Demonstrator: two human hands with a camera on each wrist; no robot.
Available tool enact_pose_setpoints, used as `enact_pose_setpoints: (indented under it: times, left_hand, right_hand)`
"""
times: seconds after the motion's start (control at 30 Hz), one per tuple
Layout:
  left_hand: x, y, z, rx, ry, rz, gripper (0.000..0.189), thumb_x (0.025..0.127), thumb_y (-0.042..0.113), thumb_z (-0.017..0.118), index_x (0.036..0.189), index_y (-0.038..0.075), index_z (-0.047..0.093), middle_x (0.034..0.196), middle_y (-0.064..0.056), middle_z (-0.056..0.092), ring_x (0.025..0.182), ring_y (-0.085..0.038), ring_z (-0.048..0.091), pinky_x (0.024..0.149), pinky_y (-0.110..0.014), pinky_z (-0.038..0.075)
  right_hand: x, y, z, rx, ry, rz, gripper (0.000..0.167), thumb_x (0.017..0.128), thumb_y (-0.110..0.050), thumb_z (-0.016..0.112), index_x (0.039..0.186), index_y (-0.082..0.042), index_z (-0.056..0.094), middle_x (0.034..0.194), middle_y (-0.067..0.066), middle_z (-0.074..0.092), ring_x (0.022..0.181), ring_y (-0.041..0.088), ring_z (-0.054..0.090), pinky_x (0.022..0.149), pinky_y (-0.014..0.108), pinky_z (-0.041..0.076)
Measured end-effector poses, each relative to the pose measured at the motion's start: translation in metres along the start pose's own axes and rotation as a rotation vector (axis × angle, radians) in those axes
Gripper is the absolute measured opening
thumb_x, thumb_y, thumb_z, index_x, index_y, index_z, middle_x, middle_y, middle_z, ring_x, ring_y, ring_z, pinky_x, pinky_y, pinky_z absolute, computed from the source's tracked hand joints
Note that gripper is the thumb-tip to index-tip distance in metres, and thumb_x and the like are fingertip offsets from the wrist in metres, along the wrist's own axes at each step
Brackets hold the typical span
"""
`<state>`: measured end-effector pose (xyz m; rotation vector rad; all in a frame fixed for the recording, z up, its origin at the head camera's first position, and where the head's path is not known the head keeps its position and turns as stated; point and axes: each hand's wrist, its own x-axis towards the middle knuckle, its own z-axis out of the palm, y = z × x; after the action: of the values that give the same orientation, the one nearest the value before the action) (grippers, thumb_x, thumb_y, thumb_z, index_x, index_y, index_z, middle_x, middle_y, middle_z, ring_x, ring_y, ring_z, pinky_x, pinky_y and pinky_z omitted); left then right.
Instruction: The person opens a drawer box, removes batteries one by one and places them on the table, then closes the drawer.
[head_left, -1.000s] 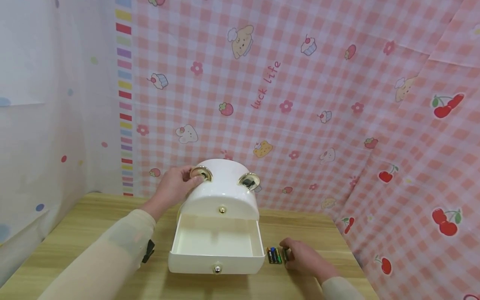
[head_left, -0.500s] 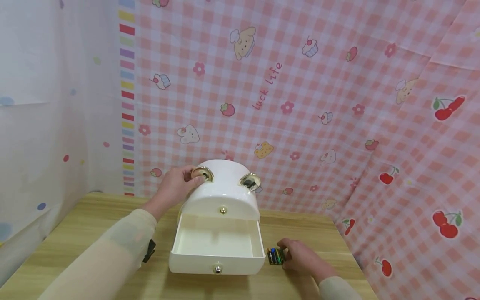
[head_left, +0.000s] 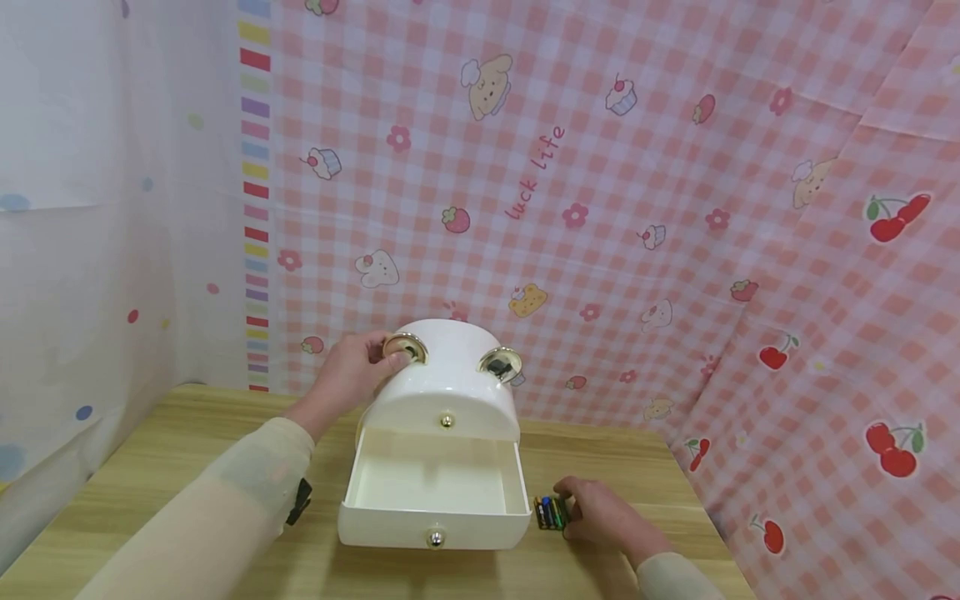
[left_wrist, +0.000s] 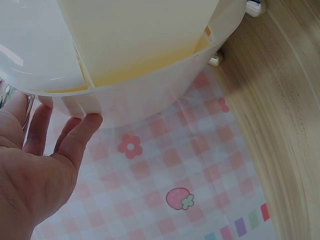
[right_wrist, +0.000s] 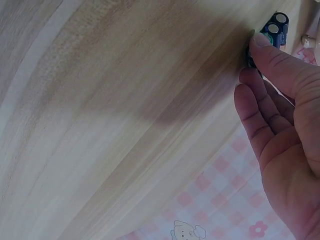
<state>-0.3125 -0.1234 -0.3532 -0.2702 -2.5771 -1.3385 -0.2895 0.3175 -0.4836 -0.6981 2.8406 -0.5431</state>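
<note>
A white storage box with two gold-rimmed round eyes stands mid-table, its lower drawer pulled out. My left hand holds the box at its left gold-rimmed eye, thumb on the front. In the left wrist view the left hand's fingertips lie against the box's white wall. Right of the drawer lies a row of small batteries. My right hand pinches the battery at the row's right end between thumb and fingers. That battery is mostly hidden; a few battery ends show past the right hand.
The wood-grain table carries everything. A pink checked cloth hangs behind and to the right, and a pale dotted sheet hangs at the left. A small black object shows beside the left sleeve.
My right hand has moved slightly left with the battery, closing the gap to the other batteries. The left hand stays on the box; the view has shifted a little.
</note>
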Motion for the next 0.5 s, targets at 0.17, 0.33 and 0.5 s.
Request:
enact_pose_setpoints:
  times: [0.17, 0.33, 0.5]
  left_hand:
    - [0.0000, 0.0000, -0.0001, -0.008, -0.001, 0.000, 0.022, 0.105, 0.030, 0.072, 0.115, 0.010, 0.073, 0.093, -0.008, 0.072, 0.079, -0.019, 0.060, 0.067, -0.030, 0.050]
    - [-0.0003, 0.0003, -0.0002, -0.010, -0.001, 0.004, 0.021, 0.105, 0.030, 0.072, 0.113, 0.011, 0.072, 0.094, -0.008, 0.072, 0.079, -0.018, 0.060, 0.067, -0.030, 0.050]
    - [-0.0005, 0.0002, -0.0002, -0.013, 0.000, 0.002, 0.021, 0.105, 0.030, 0.072, 0.112, 0.010, 0.072, 0.094, -0.008, 0.072, 0.079, -0.018, 0.060, 0.067, -0.030, 0.050]
  right_hand:
    - [-0.0002, -0.0013, 0.0008, 0.013, 0.000, 0.017, 0.060, 0.073, 0.003, 0.091, 0.128, 0.005, 0.065, 0.097, 0.009, 0.073, 0.085, 0.020, 0.068, 0.074, 0.036, 0.058]
    - [-0.0004, -0.0001, 0.0019, 0.012, 0.003, 0.017, 0.062, 0.073, 0.002, 0.092, 0.128, 0.005, 0.065, 0.099, 0.008, 0.072, 0.084, 0.018, 0.066, 0.074, 0.034, 0.057]
    - [-0.0007, -0.0001, 0.0020, 0.027, 0.007, 0.009, 0.063, 0.072, 0.002, 0.092, 0.129, 0.006, 0.064, 0.096, 0.008, 0.073, 0.082, 0.016, 0.067, 0.073, 0.032, 0.057]
